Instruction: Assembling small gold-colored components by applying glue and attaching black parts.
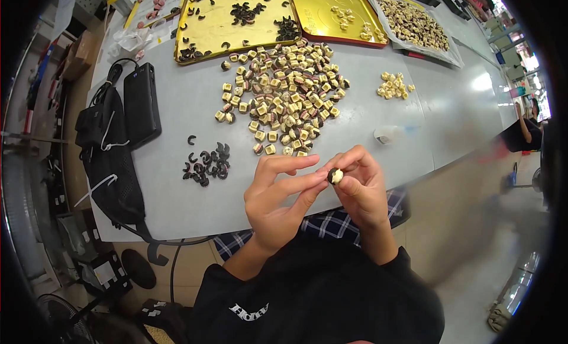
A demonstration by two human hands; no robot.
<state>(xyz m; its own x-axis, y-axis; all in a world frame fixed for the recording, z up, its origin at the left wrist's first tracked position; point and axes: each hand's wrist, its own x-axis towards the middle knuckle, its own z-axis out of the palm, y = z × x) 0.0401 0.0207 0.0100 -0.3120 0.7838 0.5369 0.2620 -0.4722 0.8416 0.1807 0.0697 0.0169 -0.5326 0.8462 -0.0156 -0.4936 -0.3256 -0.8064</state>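
Right hand [362,193] pinches small piece [336,176] beside left hand [275,205].

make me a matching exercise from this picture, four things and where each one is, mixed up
Things
1. small rounded black-and-cream piece
2. loose pile of small black C-shaped pieces
3. loose pile of small cream-coloured pieces
4. flat black rectangular box with rounded corners

Places
A. right of the large black-and-cream heap
B. beside the black mesh pouch
C. in the fingers of the right hand
D. left of the left hand, on the smooth grey table

Pairs: 1-C, 2-D, 3-A, 4-B
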